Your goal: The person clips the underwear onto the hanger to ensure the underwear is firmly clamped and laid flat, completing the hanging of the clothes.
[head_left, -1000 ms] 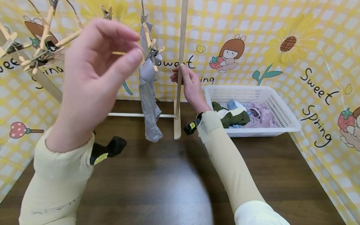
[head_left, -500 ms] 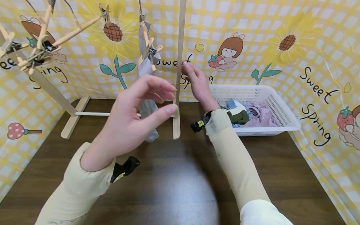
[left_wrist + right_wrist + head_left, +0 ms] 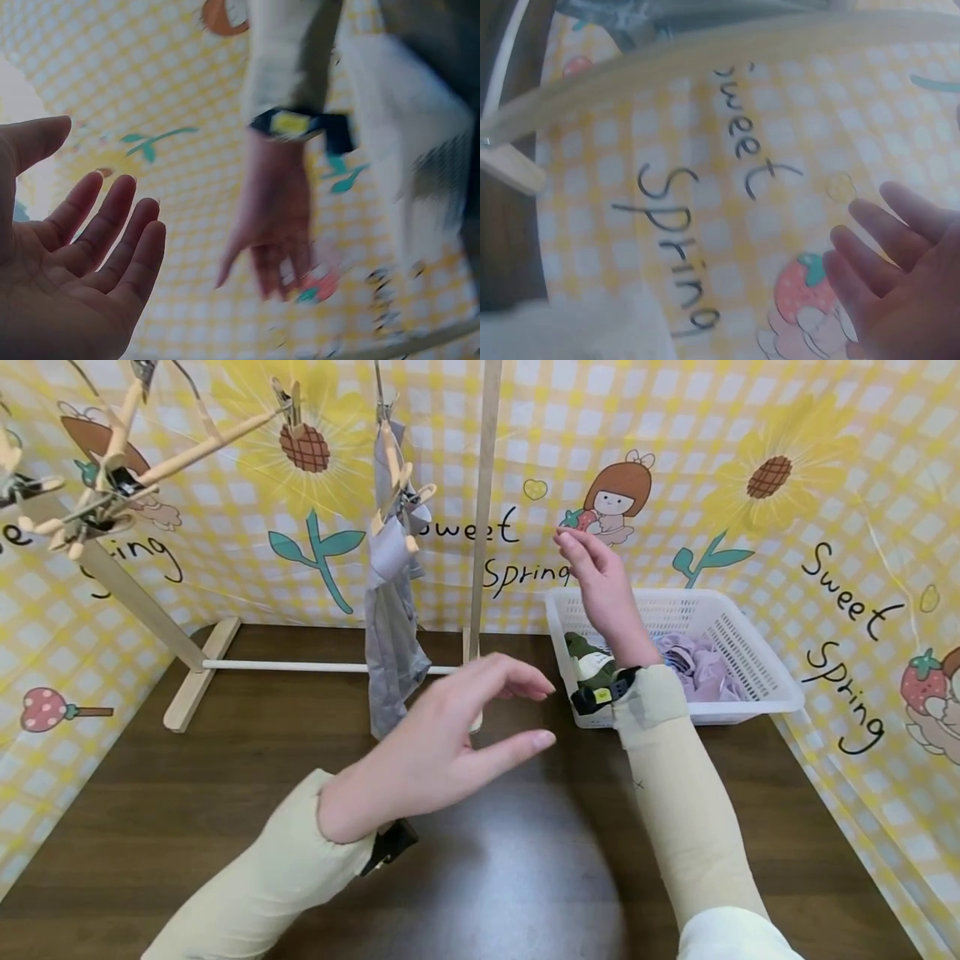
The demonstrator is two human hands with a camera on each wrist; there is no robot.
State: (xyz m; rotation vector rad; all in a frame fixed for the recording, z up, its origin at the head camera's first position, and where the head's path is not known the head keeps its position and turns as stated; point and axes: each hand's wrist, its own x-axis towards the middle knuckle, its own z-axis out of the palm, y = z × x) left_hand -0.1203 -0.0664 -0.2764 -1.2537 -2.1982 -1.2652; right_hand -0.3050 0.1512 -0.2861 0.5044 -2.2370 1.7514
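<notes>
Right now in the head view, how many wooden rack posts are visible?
2: the left post at far left, the right post just right of the hanging gray cloth, its lower end behind the left hand. Posts out of frame wouldn't show.

tabletop (image 3: 525, 877): glossy wood | rack (image 3: 486, 477): matt wood | basket (image 3: 782, 699): smooth plastic | garment (image 3: 386, 635): matt cloth

The hanging cloth (image 3: 388, 618) is grey, basket (image 3: 738, 647) white, backdrop (image 3: 547, 418) yellow-checked

Glare on table (image 3: 536, 868), wrist pics hazy w/ prob. motion blur
</notes>
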